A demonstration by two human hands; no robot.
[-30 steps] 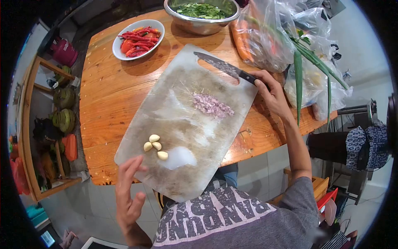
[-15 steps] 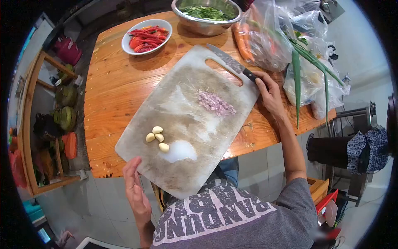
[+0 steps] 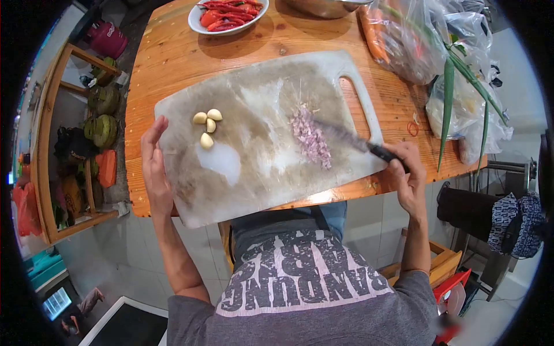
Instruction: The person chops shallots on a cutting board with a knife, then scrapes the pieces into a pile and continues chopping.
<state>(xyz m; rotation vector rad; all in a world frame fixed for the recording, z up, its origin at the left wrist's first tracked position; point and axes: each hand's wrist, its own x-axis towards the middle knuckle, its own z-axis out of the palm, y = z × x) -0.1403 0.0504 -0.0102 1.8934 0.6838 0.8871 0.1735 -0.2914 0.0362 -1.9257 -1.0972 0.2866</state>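
My left hand (image 3: 154, 167) lies along the left edge of the worn white cutting board (image 3: 259, 196), touching it with fingers stretched out. In my right hand (image 3: 408, 179) is the black handle of a kitchen knife (image 3: 343, 137). Its blurred blade points left over the board, and its tip is by a heap of finely chopped shallot (image 3: 311, 138). Several peeled garlic cloves (image 3: 210, 125) sit on the board's left half, above a pale patch. The board lies at a slight tilt, its near left corner jutting past the table edge.
A white bowl of red chilies and tomatoes (image 3: 254, 23) stands at the back beside a metal bowl (image 3: 323, 8), partly cut off. Plastic bags with carrots (image 3: 375, 37) and green scallion leaves (image 3: 448, 104) lie on the right. A red rubber band (image 3: 412, 128) is near the board.
The cutting board has turned clockwise, with its handle slot now on the right. My left hand has come up against its left edge. The knife has swung from the board's far edge to the shallot.
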